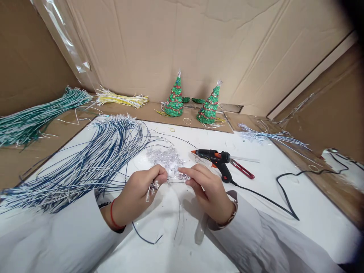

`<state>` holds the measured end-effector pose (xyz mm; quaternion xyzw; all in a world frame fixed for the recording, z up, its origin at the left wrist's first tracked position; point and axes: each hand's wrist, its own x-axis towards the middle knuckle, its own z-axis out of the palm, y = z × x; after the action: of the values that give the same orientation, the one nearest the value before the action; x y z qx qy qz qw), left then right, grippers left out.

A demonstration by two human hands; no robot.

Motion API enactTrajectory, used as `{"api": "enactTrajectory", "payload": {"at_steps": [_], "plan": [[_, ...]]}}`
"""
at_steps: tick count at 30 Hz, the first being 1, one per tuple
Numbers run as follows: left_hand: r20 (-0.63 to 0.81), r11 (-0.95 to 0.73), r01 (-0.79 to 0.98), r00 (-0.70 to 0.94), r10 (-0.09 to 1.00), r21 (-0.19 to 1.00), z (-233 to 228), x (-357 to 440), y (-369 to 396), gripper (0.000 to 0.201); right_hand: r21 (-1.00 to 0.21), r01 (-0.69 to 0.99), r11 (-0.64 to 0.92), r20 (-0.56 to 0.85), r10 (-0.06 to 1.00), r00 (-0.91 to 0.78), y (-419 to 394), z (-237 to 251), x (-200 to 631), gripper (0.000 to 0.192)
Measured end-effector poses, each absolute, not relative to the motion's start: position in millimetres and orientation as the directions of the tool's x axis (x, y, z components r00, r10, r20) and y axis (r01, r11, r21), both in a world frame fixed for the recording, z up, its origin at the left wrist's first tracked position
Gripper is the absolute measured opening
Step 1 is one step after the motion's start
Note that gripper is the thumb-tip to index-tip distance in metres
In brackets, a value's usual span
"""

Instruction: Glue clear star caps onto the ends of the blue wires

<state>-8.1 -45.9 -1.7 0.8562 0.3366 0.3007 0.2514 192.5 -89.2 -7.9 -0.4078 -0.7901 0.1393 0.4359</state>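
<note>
My left hand [145, 186] is closed, thumb and forefinger pinched together. Small clear LED heads [152, 188] stick out beneath its fingers, and blue and white wires run from behind it to the left. Opposite, my right hand [209, 193] pinches a small clear plastic piece [183, 175], star-like but partly hidden by the fingertips. The hands are a short gap apart. Just beyond them lies a pile of clear plastic stars [166, 155]. A large bundle of blue and white LED wires [113, 148] spreads at the left.
To the right lie a black glue gun [218, 161] with an orange tip, red-handled snippers [243, 169] and a black cord [264, 194]. Two green beaded trees [174, 98] stand at the back. Green wires [42, 113], yellow wires [122, 99] and star-tipped wires [273, 135] lie around the edges.
</note>
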Motion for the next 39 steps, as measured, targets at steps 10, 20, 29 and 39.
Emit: {"api": "enactTrajectory", "payload": {"at_steps": [10,20,29,39], "plan": [[0.328,-0.695,0.466,0.645,0.691,0.548,-3.2,-8.5,-47.4,0.016,-0.553,0.500,0.666,0.554,0.743,-0.377,-85.2,-10.5,201.7,0.020],[0.275,-0.716,0.459,0.705,0.654,0.526,-5.7,-6.9,-47.6,0.020,-0.613,0.428,0.664,0.540,0.748,-0.386,-88.5,-10.7,197.5,0.021],[0.259,-0.724,0.466,0.719,0.645,0.509,-5.6,-5.9,-49.0,0.019,-0.631,0.421,0.651,0.557,0.759,-0.338,-91.6,-11.8,194.2,0.019],[0.177,-0.679,0.470,0.734,0.655,0.565,-8.9,-5.6,-48.8,0.024,-0.621,0.432,0.654,0.552,0.756,-0.352,-92.6,-14.6,193.1,0.017]]}}
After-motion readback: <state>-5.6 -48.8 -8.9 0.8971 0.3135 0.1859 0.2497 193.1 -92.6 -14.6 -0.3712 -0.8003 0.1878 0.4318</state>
